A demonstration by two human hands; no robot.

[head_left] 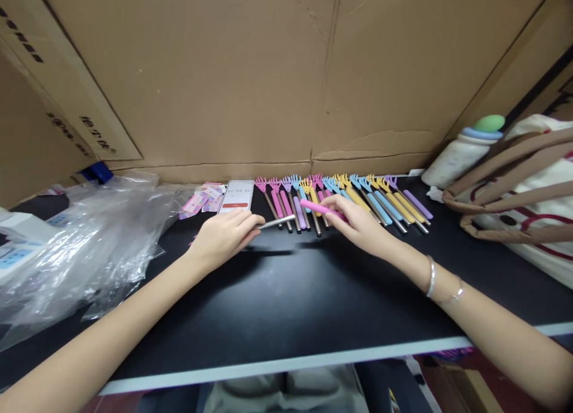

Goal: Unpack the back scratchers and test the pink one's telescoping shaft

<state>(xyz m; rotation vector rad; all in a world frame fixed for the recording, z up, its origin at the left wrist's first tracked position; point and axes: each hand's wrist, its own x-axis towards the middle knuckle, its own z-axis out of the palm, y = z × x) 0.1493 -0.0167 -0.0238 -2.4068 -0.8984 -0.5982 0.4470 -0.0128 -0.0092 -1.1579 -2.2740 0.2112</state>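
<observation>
My left hand (228, 234) is closed around a back scratcher, whose thin metal shaft (278, 221) points right. A bit of pink shows at the left of that hand; most of the scratcher's other end is hidden. In my right hand (353, 221), pinched between thumb and fingers, is a pink handle sleeve (316, 207) pointing left. The shaft tip and the sleeve end face each other, a small gap apart, above the black table (277, 299). Behind both hands lies a row of back scratchers (394, 204) with pink, purple, blue and yellow claw heads and grips.
A phone (238, 192) showing a timer lies behind my left hand, beside colourful cards (203, 199). Clear plastic bags (98, 240) are heaped at left. At right stand a white bottle (461, 156) and a cloth bag (528, 192). Cardboard (233, 79) walls the back.
</observation>
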